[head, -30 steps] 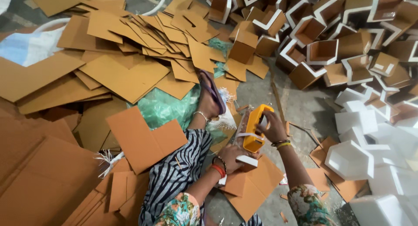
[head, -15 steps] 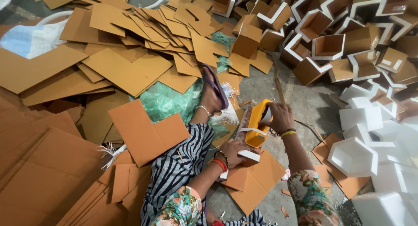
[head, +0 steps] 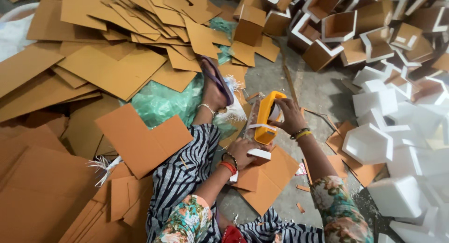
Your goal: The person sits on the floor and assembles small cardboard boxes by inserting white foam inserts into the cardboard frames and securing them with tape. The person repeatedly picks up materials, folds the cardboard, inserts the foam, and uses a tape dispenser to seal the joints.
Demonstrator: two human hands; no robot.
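1. Yellow plastic fills your right hand [head: 291, 116]: your fingers are wrapped shut around the yellow plastic tape dispenser [head: 267, 116], which stands tilted over the work just past your knee.
2. Your left hand [head: 244, 152] is closed on the small white-edged brown cardboard piece [head: 258, 155], pinching it from below, just under the dispenser's lower end. A strip of clear tape [head: 260, 127] runs between the two.
3. Your left fingers sit very near the dispenser's cutting end. If the dispenser jerks down, the blade could catch them.
4. The strip looks slack. If it twists, it may stick to itself or land crooked on the piece.
5. The flat brown L-shaped cardboard sheet [head: 142, 139] rests loose on your striped trouser leg [head: 187, 170]. A shift of that leg could tip it onto the grey concrete floor [head: 315, 91].
6. Your sandalled foot [head: 216, 86] lies against the green plastic sheet [head: 161, 102] and the heap of flat brown cardboard cut-outs [head: 112, 70]; a push there could slide the heap.
7. The folded white hexagonal boxes [head: 369, 142] on your right stand close to your elbow. A wide swing could knock them.
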